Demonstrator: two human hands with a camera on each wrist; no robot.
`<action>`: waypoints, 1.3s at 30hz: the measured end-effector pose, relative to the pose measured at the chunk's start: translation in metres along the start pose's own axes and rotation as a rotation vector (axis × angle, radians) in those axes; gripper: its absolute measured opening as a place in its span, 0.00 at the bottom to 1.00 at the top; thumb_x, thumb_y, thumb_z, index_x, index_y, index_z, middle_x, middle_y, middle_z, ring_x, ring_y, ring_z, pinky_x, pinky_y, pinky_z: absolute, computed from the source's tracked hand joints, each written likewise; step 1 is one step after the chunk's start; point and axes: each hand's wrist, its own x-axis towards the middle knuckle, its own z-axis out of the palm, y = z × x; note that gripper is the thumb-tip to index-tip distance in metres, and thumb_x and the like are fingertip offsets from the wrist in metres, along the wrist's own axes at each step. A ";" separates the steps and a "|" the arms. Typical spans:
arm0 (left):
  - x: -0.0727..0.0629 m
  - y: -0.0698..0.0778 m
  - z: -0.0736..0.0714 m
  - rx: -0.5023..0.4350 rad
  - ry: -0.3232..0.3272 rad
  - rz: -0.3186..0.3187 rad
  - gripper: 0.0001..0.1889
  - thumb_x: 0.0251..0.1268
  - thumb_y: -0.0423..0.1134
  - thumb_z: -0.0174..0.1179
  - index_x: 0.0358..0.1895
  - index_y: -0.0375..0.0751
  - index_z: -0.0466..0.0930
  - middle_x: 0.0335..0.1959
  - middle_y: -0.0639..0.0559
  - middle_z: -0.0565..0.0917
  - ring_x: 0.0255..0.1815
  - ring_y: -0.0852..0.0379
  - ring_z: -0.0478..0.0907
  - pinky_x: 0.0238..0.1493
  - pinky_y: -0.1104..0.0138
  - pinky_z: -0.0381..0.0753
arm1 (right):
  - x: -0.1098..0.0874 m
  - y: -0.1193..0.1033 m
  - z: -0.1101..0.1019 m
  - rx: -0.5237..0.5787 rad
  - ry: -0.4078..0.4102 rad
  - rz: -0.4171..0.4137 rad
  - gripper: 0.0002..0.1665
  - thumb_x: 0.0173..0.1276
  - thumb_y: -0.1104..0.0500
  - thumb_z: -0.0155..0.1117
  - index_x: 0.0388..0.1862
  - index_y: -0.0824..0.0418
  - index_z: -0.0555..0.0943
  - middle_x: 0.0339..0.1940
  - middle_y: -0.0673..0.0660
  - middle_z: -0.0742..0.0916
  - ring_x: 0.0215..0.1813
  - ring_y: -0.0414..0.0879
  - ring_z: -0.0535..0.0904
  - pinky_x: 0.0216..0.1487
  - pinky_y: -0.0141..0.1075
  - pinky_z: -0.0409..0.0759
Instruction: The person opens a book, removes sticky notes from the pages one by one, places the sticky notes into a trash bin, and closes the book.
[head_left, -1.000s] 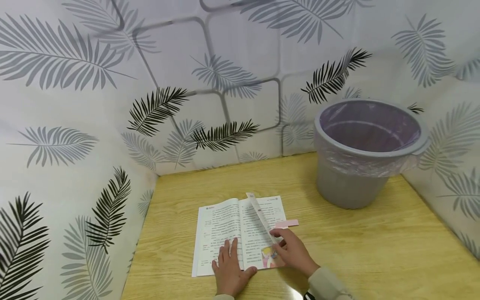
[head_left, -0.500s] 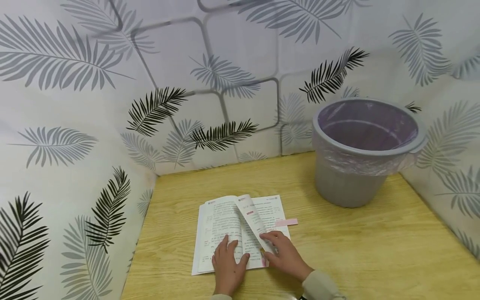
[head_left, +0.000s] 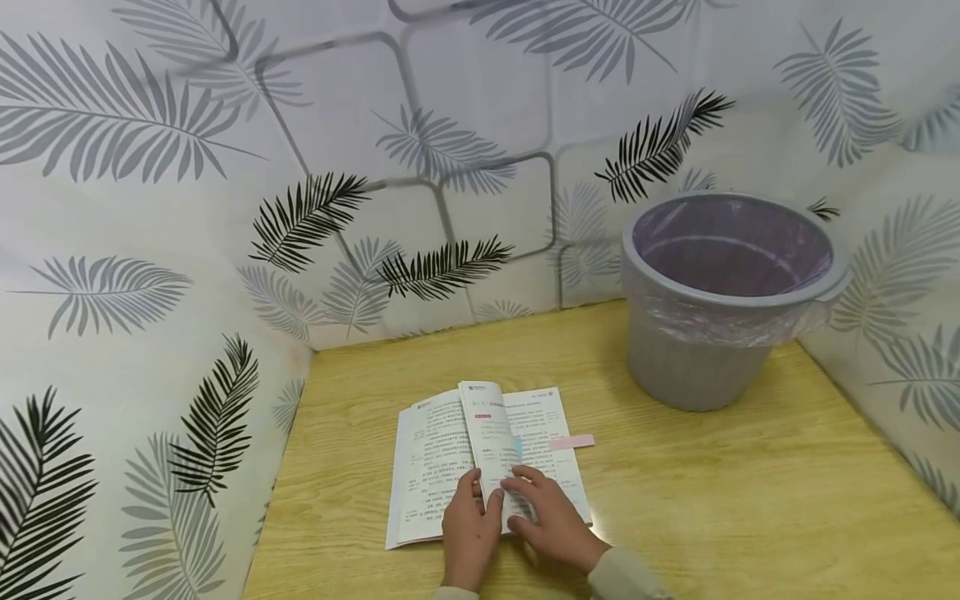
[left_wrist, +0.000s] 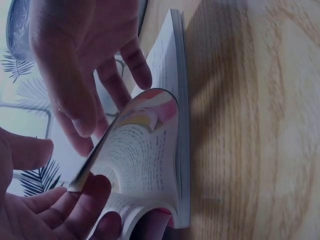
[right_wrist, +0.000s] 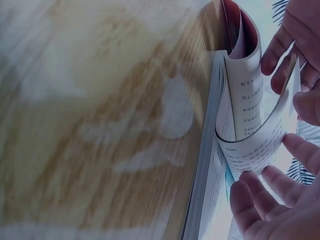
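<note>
An open book with printed text lies on the table. One or more of its leaves stand bent up over the middle. My left hand pinches the raised page edge between thumb and fingers, as the right wrist view shows. My right hand touches the outer face of that raised leaf with its fingers extended. The left wrist view shows a coloured picture on the curved page, between the two hands. A pink tab sticks out at the book's right side, and a blue tab shows by the raised leaf.
A grey bucket with a clear plastic liner stands at the back right of the wood-grain table. Leaf-patterned cloth forms the walls behind and at both sides.
The page lifted by my right hand has swung leftward to the book's middle. My left hand has come off the left page and taken the page edge; a blue tab now shows.
</note>
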 end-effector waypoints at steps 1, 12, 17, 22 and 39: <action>0.000 0.000 0.000 -0.004 0.004 -0.002 0.25 0.63 0.41 0.63 0.63 0.37 0.74 0.49 0.44 0.87 0.38 0.57 0.83 0.37 0.62 0.81 | 0.000 -0.001 0.000 0.001 -0.003 -0.002 0.25 0.61 0.60 0.70 0.58 0.60 0.80 0.65 0.65 0.79 0.64 0.63 0.77 0.62 0.58 0.76; 0.005 -0.005 0.002 -0.014 0.117 0.011 0.21 0.60 0.25 0.59 0.57 0.39 0.71 0.58 0.37 0.81 0.58 0.41 0.80 0.55 0.48 0.81 | -0.006 -0.001 -0.002 0.088 -0.139 -0.042 0.22 0.66 0.64 0.64 0.60 0.57 0.79 0.72 0.61 0.75 0.70 0.62 0.73 0.67 0.56 0.74; 0.005 -0.008 0.001 0.054 0.138 0.016 0.19 0.60 0.22 0.52 0.53 0.41 0.77 0.53 0.43 0.79 0.51 0.47 0.80 0.52 0.52 0.81 | -0.009 0.003 -0.003 0.118 -0.161 0.023 0.21 0.68 0.63 0.62 0.60 0.59 0.78 0.69 0.62 0.77 0.69 0.61 0.74 0.66 0.55 0.75; 0.009 -0.015 -0.004 0.104 0.167 0.002 0.18 0.58 0.23 0.51 0.48 0.40 0.84 0.45 0.45 0.77 0.39 0.51 0.77 0.43 0.55 0.80 | -0.011 0.009 -0.007 0.099 -0.212 0.065 0.16 0.70 0.60 0.61 0.56 0.60 0.79 0.64 0.62 0.81 0.66 0.60 0.77 0.66 0.54 0.75; 0.017 -0.033 -0.022 0.149 0.191 -0.186 0.21 0.61 0.41 0.64 0.54 0.32 0.80 0.57 0.35 0.73 0.47 0.37 0.81 0.48 0.47 0.81 | -0.017 0.019 -0.018 0.094 -0.311 -0.018 0.13 0.71 0.60 0.61 0.52 0.60 0.81 0.66 0.64 0.79 0.67 0.63 0.74 0.66 0.54 0.74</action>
